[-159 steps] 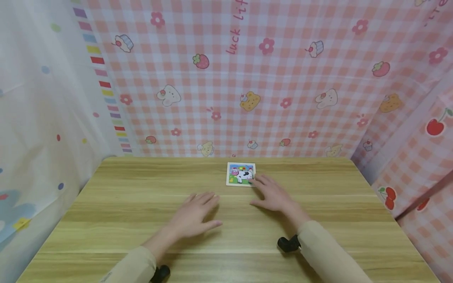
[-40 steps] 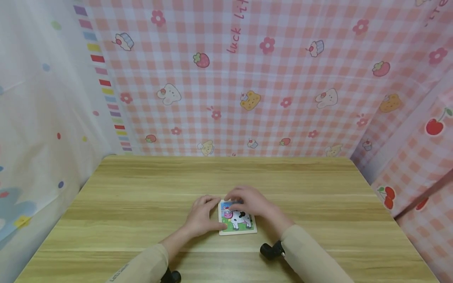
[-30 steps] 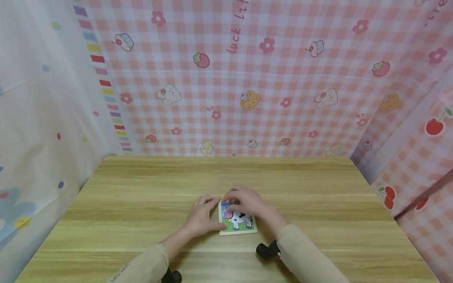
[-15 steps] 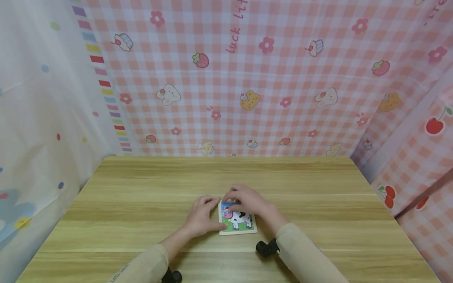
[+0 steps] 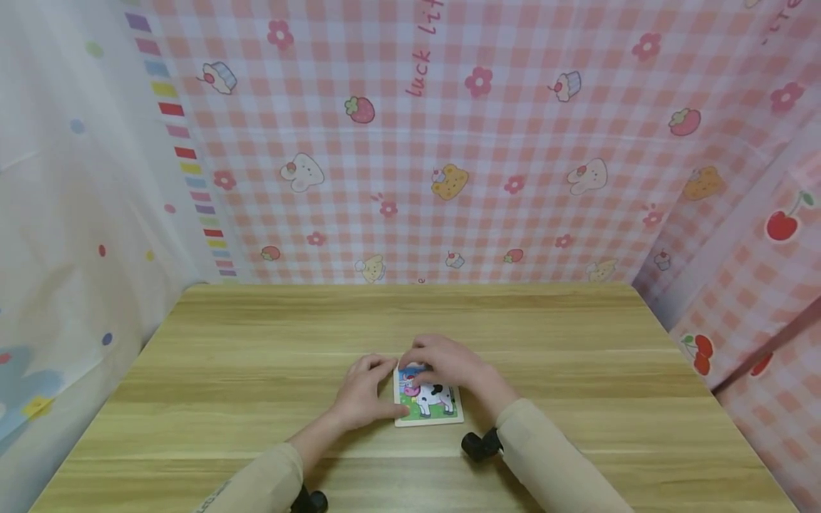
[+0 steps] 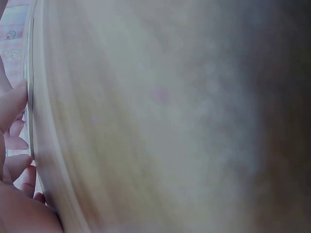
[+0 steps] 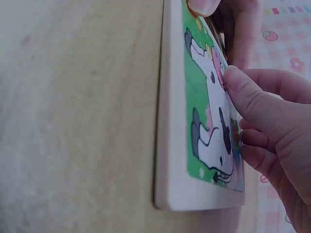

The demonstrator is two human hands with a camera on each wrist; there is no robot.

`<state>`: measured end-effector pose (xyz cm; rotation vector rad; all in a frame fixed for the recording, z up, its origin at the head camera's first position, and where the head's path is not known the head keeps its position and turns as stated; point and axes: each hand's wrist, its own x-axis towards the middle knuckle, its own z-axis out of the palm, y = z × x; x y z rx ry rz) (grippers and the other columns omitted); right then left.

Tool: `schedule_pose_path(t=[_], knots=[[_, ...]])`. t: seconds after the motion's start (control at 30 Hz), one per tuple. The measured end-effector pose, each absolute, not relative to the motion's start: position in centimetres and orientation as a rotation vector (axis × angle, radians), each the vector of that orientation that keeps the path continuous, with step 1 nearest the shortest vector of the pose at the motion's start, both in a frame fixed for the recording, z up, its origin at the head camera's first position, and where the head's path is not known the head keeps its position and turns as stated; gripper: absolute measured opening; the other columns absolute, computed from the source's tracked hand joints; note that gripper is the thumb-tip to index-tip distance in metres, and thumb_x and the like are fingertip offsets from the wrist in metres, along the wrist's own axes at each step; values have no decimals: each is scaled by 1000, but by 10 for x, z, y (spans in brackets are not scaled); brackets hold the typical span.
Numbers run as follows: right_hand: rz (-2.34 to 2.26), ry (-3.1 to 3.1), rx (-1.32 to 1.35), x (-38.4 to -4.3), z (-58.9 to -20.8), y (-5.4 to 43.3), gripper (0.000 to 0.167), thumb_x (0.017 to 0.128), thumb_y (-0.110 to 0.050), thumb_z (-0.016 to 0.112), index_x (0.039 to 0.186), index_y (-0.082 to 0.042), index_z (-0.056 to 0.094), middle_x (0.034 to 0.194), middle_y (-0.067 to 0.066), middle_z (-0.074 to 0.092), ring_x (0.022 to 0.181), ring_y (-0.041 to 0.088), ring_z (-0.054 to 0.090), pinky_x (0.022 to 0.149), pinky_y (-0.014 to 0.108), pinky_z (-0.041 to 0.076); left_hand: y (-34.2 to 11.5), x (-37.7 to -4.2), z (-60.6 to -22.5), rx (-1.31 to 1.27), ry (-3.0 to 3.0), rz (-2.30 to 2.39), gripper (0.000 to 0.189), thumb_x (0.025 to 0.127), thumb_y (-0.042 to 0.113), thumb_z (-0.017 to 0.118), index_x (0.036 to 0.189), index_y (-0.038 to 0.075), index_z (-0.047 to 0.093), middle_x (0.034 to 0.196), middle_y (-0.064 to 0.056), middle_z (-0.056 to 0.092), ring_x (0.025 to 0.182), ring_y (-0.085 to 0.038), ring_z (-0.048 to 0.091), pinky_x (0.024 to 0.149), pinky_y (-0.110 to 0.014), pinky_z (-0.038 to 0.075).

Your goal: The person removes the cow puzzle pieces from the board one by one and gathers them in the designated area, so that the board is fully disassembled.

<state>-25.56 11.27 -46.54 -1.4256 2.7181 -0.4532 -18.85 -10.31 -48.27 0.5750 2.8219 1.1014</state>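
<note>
A flat square cow puzzle (image 5: 436,402) with a pale wooden border lies on the table in front of me. My left hand (image 5: 360,397) holds its left side, the thumb over the lower left corner and the fingertips at the upper left one. Over the puzzle's upper part is my right hand (image 5: 452,363), fingers curled. In the right wrist view, the right thumb (image 7: 252,99) presses the picture of the cow puzzle (image 7: 211,97) while the other fingers bend at its far edge. Those fingertips are partly hidden. In the left wrist view only fingers (image 6: 14,104) show at the far left.
The wood-grain table (image 5: 256,342) spreads around both hands. A pink checked cloth (image 5: 398,142) hangs behind its back edge, with a white patterned cloth (image 5: 77,199) at the left. Black wrist devices (image 5: 481,445) sit under the sleeves.
Since the oldest frame, the cow puzzle has come from the back of the table towards me, and both hands have closed in on it. Over the last second the hands have barely moved.
</note>
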Motion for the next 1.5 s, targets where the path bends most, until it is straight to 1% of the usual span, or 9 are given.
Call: schedule_pose_path(t=[0.23, 0.43, 0.57, 0.7, 0.83, 1.13, 1.5], knots=[[-416, 2680, -1466, -258, -461, 115, 35, 89, -35, 74, 121, -22, 71, 101, -4, 57, 89, 9, 50, 80, 25, 46, -103, -190, -483, 571, 2828, 1105, 87, 71, 37, 89, 142, 1, 52, 138, -14, 48, 130, -36, 38, 109, -56, 28], [-375, 2653, -1516, -262, -459, 114, 38, 87, -36, 75, 121, -22, 70, 103, -3, 58, 88, 9, 51, 80, 25, 46, -103, -191, -483, 568, 2830, 1102, 88, 71, 37, 89, 142, 1, 52, 137, -14, 48, 129, -35, 38, 109, -55, 29], [-393, 2620, -1482, -263, -457, 112, 39, 85, -36, 76, 121, -20, 70, 102, -3, 57, 85, 9, 50, 77, 24, 46, -103, -191, -483, 552, 2826, 1089, 89, 71, 40, 88, 143, 2, 52, 138, -13, 47, 129, -34, 38, 109, -55, 30], [-416, 2605, -1445, -262, -456, 110, 40, 83, -36, 77, 120, -21, 69, 102, -4, 57, 86, 9, 51, 77, 24, 47, -103, -191, -483, 546, 2825, 1073, 90, 71, 42, 88, 143, 2, 51, 138, -13, 47, 129, -34, 38, 108, -56, 30], [-422, 2607, -1406, -262, -456, 108, 39, 83, -35, 78, 118, -22, 69, 102, -4, 57, 87, 9, 53, 78, 24, 48, -103, -190, -483, 546, 2830, 1068, 90, 72, 42, 88, 144, 3, 51, 138, -12, 47, 129, -34, 38, 108, -56, 31], [-490, 2627, -1320, -260, -459, 108, 39, 82, -37, 79, 118, -25, 67, 101, -7, 56, 87, 8, 53, 79, 25, 48, -104, -188, -481, 557, 2840, 1066, 88, 71, 40, 88, 143, 5, 52, 136, -13, 48, 128, -34, 39, 106, -56, 33], [-659, 2641, -1234, -253, -462, 112, 39, 82, -28, 81, 118, -22, 66, 98, -6, 58, 83, 9, 55, 73, 23, 47, -104, -189, -481, 563, 2838, 1064, 86, 72, 41, 88, 143, 5, 53, 137, -13, 48, 128, -34, 39, 106, -57, 33]])
